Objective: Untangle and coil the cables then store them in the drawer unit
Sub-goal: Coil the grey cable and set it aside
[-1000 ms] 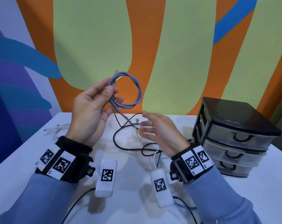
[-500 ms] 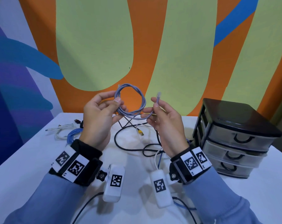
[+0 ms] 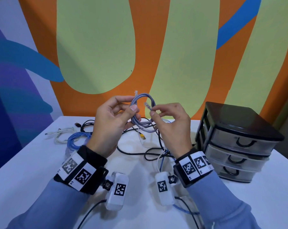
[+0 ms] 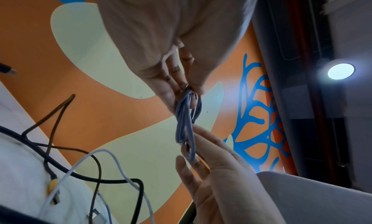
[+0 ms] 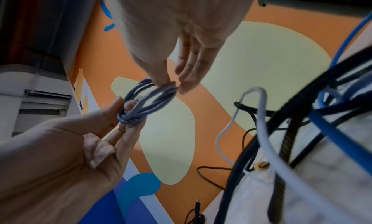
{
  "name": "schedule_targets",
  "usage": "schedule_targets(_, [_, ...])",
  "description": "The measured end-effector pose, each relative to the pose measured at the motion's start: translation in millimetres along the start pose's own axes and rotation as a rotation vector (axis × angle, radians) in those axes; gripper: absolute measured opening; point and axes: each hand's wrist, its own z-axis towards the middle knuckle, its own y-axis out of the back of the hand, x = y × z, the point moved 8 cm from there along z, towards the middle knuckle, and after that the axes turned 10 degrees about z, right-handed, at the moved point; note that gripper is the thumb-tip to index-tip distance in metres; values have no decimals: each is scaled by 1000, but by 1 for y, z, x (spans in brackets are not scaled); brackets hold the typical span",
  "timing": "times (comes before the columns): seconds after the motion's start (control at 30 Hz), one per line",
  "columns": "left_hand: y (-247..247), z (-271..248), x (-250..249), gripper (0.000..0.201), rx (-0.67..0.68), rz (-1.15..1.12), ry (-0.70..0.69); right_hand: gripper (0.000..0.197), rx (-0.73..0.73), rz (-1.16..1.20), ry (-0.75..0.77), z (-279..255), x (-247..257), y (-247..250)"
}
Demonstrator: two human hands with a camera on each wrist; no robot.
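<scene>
My left hand [image 3: 110, 124] pinches the round grey cable coil [image 3: 142, 113] above the bench [image 3: 40, 162]; my right hand [image 3: 171, 123] pinches its clear plug end [image 3: 147, 105] beside the glossy drawer unit [image 3: 235, 139]

We wear light blue sleeves [image 3: 222, 200]; black wrist straps [image 3: 90, 162] carry white square-coded tags. White camera pods [image 3: 117, 189], coded too, trail black cables [image 3: 90, 212].

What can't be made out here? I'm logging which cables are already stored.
- Drawer unit, head view: frosted drawer fronts hide the contents.
- Black cable, head view: the hands cover part of its run.
- Grey cable coil, right wrist view: blur hides its loop count.
- Right hand, left wrist view: cut off by the bottom edge.
</scene>
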Motion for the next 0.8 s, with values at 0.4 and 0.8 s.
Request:
schedule_targets(0.4, [-2,2,6,23,109,-1,109,34,116,1247,-935,-20,-33,-36])
schedule_targets(0.8, [-3,3,3,22,145,-80,105,26,-245,1059,-728,-6,-48,-1])
